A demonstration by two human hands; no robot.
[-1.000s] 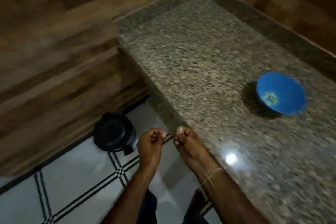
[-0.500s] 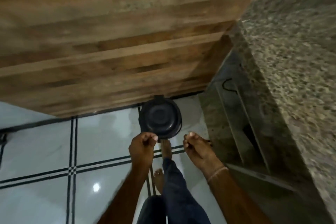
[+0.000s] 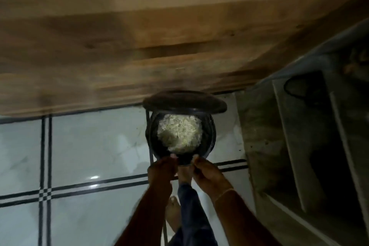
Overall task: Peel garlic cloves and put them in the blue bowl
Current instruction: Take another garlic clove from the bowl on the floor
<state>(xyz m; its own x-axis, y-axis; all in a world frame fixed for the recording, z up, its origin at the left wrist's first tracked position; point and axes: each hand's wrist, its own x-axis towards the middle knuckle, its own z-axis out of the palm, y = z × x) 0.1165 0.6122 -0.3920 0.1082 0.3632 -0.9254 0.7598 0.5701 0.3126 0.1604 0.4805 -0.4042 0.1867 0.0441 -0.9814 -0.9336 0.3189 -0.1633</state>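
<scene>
Evidently poised to drop peel scraps into the open bin

The left hand [image 3: 161, 170] and right hand [image 3: 206, 171] hover with fingertips bunched just above the near rim of the black pedal bin [image 3: 209, 146], likely so scraps fall onto the pale peelings [image 3: 179, 133] inside; whether they pinch anything is too blurred to tell. A foot [image 3: 184, 173] between them, at the bin's base, probably holds the lid [image 3: 184, 101] up. Neither the blue bowl nor any garlic clove is in view

No text, label, brand, number or sign can be read. The black bin [image 3: 208, 138] and the raised lid [image 3: 184, 103] just above it show only plain dark surfaces. The view is too dim and blurred for any small marking.
</scene>
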